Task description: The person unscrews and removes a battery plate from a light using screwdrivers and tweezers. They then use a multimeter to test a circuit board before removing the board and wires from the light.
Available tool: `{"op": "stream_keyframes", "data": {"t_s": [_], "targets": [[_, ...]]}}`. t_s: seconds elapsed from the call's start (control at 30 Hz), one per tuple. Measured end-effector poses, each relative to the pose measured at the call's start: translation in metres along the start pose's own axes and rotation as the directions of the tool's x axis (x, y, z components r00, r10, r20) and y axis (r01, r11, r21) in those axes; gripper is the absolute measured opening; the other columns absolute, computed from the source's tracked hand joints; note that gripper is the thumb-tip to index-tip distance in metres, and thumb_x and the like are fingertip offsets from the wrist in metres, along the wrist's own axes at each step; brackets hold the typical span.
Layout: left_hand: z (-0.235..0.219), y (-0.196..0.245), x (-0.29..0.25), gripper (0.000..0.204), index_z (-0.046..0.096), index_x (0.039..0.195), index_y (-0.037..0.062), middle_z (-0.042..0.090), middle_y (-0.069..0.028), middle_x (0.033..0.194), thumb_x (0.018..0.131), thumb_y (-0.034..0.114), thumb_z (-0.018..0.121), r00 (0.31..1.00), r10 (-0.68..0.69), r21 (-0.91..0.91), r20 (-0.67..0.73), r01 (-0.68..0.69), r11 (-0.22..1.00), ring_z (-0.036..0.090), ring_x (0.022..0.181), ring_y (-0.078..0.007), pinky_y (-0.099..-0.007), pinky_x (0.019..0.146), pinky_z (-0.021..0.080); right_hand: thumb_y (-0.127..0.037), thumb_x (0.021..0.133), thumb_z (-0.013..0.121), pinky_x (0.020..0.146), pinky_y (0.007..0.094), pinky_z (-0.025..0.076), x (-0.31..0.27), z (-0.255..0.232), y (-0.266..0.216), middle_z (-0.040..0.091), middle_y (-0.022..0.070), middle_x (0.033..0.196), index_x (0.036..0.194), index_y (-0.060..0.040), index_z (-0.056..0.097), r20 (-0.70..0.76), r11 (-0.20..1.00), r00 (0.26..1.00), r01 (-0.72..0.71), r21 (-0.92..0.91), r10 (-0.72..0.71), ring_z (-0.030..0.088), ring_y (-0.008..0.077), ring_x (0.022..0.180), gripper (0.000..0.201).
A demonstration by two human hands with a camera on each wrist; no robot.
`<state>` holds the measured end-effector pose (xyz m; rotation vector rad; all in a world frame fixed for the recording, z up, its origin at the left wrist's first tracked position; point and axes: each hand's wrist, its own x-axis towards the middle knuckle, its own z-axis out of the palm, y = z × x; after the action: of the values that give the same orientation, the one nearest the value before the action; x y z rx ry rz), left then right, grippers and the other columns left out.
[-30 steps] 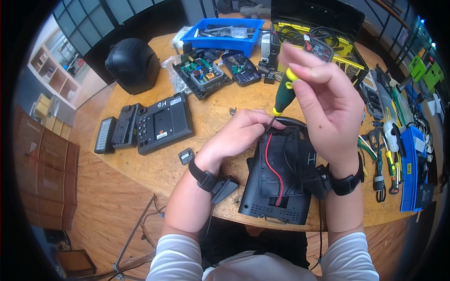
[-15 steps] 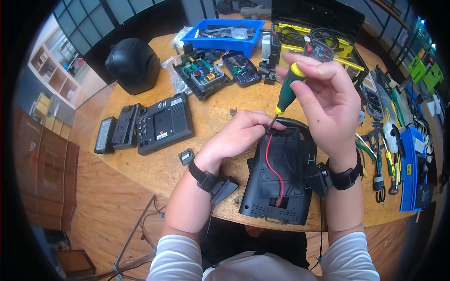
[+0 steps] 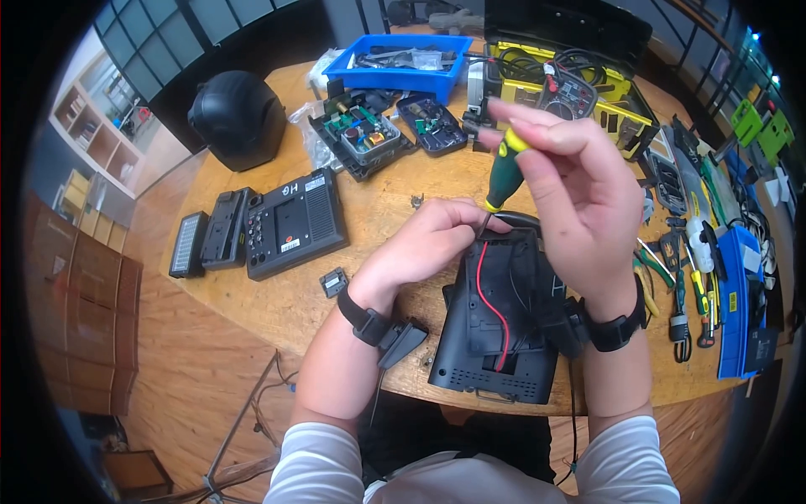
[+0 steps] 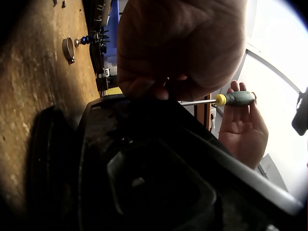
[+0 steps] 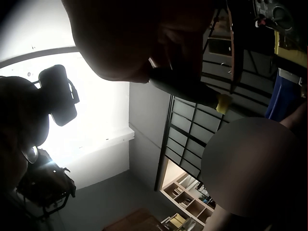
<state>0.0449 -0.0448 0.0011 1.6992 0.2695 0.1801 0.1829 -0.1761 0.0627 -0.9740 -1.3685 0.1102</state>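
A black device casing (image 3: 457,361) lies on the table, with a red wire (image 3: 479,286) running along the panel on its back. My left hand (image 3: 420,239) holds the casing's far edge, fingers curled there beside the screwdriver's tip. In my right hand (image 3: 592,202) is a green-and-yellow screwdriver (image 3: 505,178), gripped near the end of its handle by thumb and fingers. The shaft points down to that far edge; the tip is hidden. In the left wrist view the metal shaft shows behind my left fingers, below the screwdriver handle (image 4: 238,98).
A black box-like unit marked HG (image 3: 298,223) and opened electronics (image 3: 365,134) lie to the left and behind. Farther back are a blue bin (image 3: 399,80) and a yellow-lined case (image 3: 617,130) with a multimeter (image 3: 571,92). Hand tools (image 3: 698,281) lie along the right edge.
My right hand has shifted and turned slightly on the screwdriver's handle, and the handle's lean has varied a little. My left hand and the casing stay in place.
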Motion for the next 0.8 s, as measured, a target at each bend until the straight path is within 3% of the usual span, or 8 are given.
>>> {"op": "stream_keyframes", "data": {"t_s": [0.17, 0.37, 0.5, 0.6, 0.67, 0.7, 0.77, 0.8], "targets": [[0.0, -0.001, 0.001, 0.04, 0.076, 0.116, 0.0003, 0.073, -0.0105, 0.1, 0.089, 0.0, 0.047, 0.999, 0.048, 0.026, -0.002, -0.048, 0.999, 0.066, 0.095, -0.0164, -0.0306, 0.089, 0.05, 0.01, 0.089, 0.073, 0.091, 0.03, 0.058, -0.005, 0.0, -0.004, 0.066, 0.0158, 0.121, 0.111, 0.0046, 0.062, 0.024, 0.949, 0.995, 0.102, -0.3, -0.1, 0.069, 0.0195, 0.106, 0.025], [-0.001, -0.004, 0.002, 0.041, 0.076, 0.116, 0.0001, 0.073, -0.0108, 0.101, 0.088, 0.0, 0.047, 1.0, 0.031, 0.029, 0.0, -0.031, 0.999, 0.065, 0.095, -0.0153, -0.0299, 0.088, 0.05, 0.013, 0.084, 0.077, 0.085, 0.0257, 0.06, 0.001, 0.003, -0.003, 0.066, 0.013, 0.117, 0.109, 0.0024, 0.06, -0.037, 0.934, 0.991, 0.108, -0.341, -0.128, 0.069, 0.0172, 0.106, 0.032], [-0.001, 0.001, 0.0, 0.04, 0.076, 0.116, -0.0003, 0.073, -0.0102, 0.099, 0.088, 0.0, 0.047, 1.0, 0.013, 0.013, 0.01, -0.013, 1.0, 0.065, 0.095, -0.0142, -0.0293, 0.087, 0.05, 0.012, 0.085, 0.076, 0.087, 0.0275, 0.061, -0.002, 0.004, -0.005, 0.066, 0.0134, 0.117, 0.107, 0.0014, 0.059, -0.064, 0.975, 0.997, 0.025, -0.22, -0.04, 0.07, 0.0184, 0.108, 0.031], [-0.002, -0.001, 0.002, 0.04, 0.076, 0.115, -0.0011, 0.072, -0.0077, 0.099, 0.088, 0.0, 0.048, 0.999, 0.038, 0.027, 0.016, -0.038, 0.999, 0.064, 0.094, -0.0135, -0.0286, 0.087, 0.05, 0.013, 0.086, 0.074, 0.09, 0.0296, 0.061, 0.0, 0.002, -0.012, 0.067, 0.0132, 0.114, 0.112, 0.0009, 0.058, -0.054, 0.968, 0.999, -0.016, -0.25, 0.003, 0.071, 0.0218, 0.11, 0.033], [-0.002, -0.003, 0.002, 0.041, 0.072, 0.122, -0.0012, 0.072, -0.0055, 0.101, 0.089, 0.0, 0.048, 0.998, 0.042, -0.011, 0.041, -0.041, 0.999, 0.063, 0.088, -0.0102, -0.0259, 0.08, 0.051, 0.012, 0.09, 0.07, 0.093, 0.0322, 0.061, 0.005, 0.001, -0.019, 0.069, 0.0164, 0.116, 0.123, 0.0011, 0.055, -0.071, 0.98, 0.995, -0.078, -0.182, 0.066, 0.072, 0.0256, 0.11, 0.038], [-0.003, -0.004, 0.002, 0.041, 0.072, 0.122, -0.0012, 0.072, -0.0055, 0.101, 0.089, 0.0, 0.048, 0.998, 0.042, -0.01, 0.04, -0.042, 0.999, 0.063, 0.088, -0.0102, -0.0259, 0.08, 0.051, 0.012, 0.09, 0.07, 0.093, 0.0322, 0.061, 0.006, -0.002, -0.02, 0.069, 0.0164, 0.116, 0.123, 0.0011, 0.055, -0.07, 0.98, 0.995, -0.077, -0.181, 0.065, 0.072, 0.0256, 0.11, 0.038], [-0.003, -0.009, 0.002, 0.041, 0.067, 0.129, -0.0005, 0.072, -0.004, 0.104, 0.092, 0.002, 0.048, 1.0, 0.005, -0.097, 0.009, -0.004, 0.995, 0.061, 0.082, -0.0059, -0.0224, 0.071, 0.05, 0.01, 0.093, 0.066, 0.095, 0.0347, 0.06, 0.008, -0.012, -0.019, 0.07, 0.0209, 0.122, 0.132, 0.0014, 0.051, -0.111, 1.0, 0.993, -0.027, -0.013, 0.025, 0.071, 0.0286, 0.112, 0.042], [-0.004, -0.01, 0.002, 0.041, 0.067, 0.129, -0.0005, 0.072, -0.004, 0.104, 0.092, 0.002, 0.048, 1.0, 0.005, -0.098, 0.005, -0.004, 0.995, 0.061, 0.082, -0.0059, -0.0224, 0.071, 0.05, 0.008, 0.096, 0.063, 0.096, 0.0368, 0.06, 0.008, -0.017, -0.023, 0.068, 0.0245, 0.128, 0.137, 0.0017, 0.049, -0.134, 0.997, 0.991, -0.014, -0.075, 0.004, 0.071, 0.0301, 0.112, 0.043]]}}
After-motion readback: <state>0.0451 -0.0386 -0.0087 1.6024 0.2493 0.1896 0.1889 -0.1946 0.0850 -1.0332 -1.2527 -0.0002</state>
